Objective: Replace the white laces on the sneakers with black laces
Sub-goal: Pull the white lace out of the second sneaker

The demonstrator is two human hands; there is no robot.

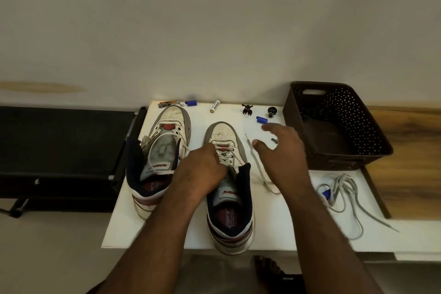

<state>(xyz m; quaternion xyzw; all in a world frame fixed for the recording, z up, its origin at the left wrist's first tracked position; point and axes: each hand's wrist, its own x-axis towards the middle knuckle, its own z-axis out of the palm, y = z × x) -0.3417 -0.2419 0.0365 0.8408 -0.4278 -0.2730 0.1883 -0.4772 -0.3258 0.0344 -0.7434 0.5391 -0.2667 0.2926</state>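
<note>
Your left hand (202,164) sat on the right sneaker (229,186), fingers curled at its white laces (225,154), prob. pinching one. Your right hand (284,150) hovered open over the table (167,229), just above a loose lace end (259,162). Left sneaker (157,150) had no laces up front. Pulled lace (346,196) lay near the basket (334,126).

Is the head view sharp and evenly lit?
Head view: dim, warm light; the right hand is slightly motion-blurred, the left hand on the right sneaker sharper; wide-angle lens bows the table edges; no glare.
</note>
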